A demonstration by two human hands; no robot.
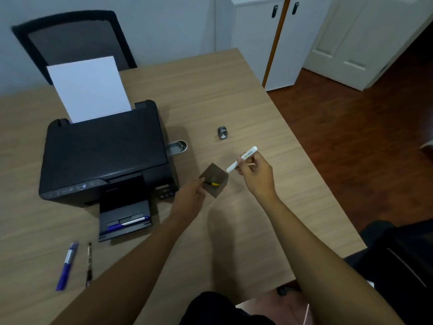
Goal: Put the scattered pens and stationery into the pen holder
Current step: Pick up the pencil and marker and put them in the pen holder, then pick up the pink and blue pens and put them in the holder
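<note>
A brown square pen holder (219, 175) stands on the wooden table (234, 95), right of the printer. My left hand (189, 198) is at its left rim, pinching a black-and-yellow pen (212, 183) that lies across the opening. My right hand (256, 171) holds a white marker (242, 159) tilted just above and right of the holder. A blue pen (127, 222) lies on the printer's output tray. Another blue pen (67, 266) and a thin dark pen (89, 263) lie at the table's near left.
A black printer (103, 153) with white paper (89, 87) fills the table's left. A metal tin (178, 146) sits by its right side. A small grey sharpener-like object (222, 133) lies beyond the holder. A black chair (70, 36) stands behind the table.
</note>
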